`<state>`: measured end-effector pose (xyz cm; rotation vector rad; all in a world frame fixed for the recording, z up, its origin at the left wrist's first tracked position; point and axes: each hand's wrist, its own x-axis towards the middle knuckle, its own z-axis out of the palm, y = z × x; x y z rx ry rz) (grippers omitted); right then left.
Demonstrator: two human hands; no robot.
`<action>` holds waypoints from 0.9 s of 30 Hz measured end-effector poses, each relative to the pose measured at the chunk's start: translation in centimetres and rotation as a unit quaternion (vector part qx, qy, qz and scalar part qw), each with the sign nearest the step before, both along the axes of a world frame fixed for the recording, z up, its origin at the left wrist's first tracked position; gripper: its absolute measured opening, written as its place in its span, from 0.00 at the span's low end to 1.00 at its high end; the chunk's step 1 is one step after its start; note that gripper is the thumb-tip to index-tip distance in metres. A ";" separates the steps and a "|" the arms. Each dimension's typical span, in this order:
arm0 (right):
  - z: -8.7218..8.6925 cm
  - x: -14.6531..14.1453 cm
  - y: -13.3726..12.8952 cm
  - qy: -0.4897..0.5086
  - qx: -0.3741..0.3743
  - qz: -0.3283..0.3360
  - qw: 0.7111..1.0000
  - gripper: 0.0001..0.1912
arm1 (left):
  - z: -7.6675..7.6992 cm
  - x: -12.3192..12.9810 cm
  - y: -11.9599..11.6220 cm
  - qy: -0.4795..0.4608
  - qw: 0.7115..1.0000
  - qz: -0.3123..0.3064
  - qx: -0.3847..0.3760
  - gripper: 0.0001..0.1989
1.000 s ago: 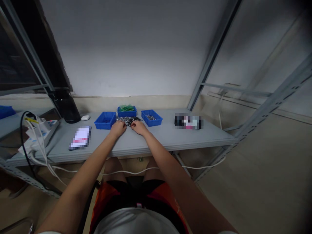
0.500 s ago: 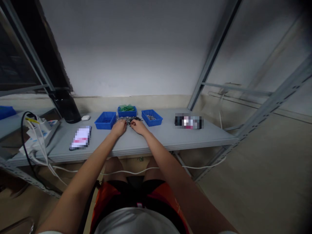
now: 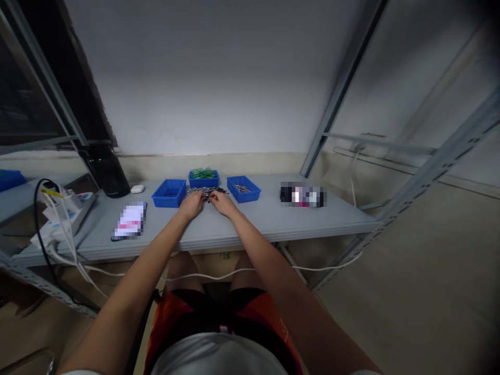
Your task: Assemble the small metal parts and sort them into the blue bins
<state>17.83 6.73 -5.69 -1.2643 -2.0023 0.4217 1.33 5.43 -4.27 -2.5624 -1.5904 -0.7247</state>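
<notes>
- The loose pile of thin silver and black pieces [image 3: 207, 190] lies on the worktop [image 3: 281, 221] between the blue trays; pieces could scatter if a wrist or finger sweeps sideways, since no wall surrounds them.
- The left hand [image 3: 192, 204] and right hand [image 3: 221, 202] meet at the pile's near edge, fingers curled, tips close together. A dark bit shows between them, but I cannot tell whether either hand grips it.
- The pieces look slim and tangled, so lifting one might drag out others; a poor pinch could let one slip.
- The white cable [image 3: 195, 274] hangs across in front of the knees; a leg catching it might tug the power strip [image 3: 66, 219], to which it seems to run.
- Left blue tray [image 3: 165, 202]: its floor looks dark, and I cannot make out its contents.
- Rear blue tray [image 3: 203, 183]: heaped with green pieces [image 3: 203, 173], which rise above the rim and could spill if knocked.
- Right blue tray [image 3: 250, 197]: thin silvery pieces [image 3: 242, 188] lie loose inside, below the rim.
</notes>
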 end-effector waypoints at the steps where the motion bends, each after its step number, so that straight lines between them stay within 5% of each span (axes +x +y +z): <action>1: 0.0 0.0 0.0 -0.002 0.000 0.000 1.000 0.09 | 0.0 0.0 -0.1 0.000 1.000 -0.001 0.000 0.13; 27: -0.1 -0.2 0.3 0.070 0.008 0.015 0.997 0.07 | 0.5 0.1 -0.3 -0.001 0.999 -0.050 0.003 0.10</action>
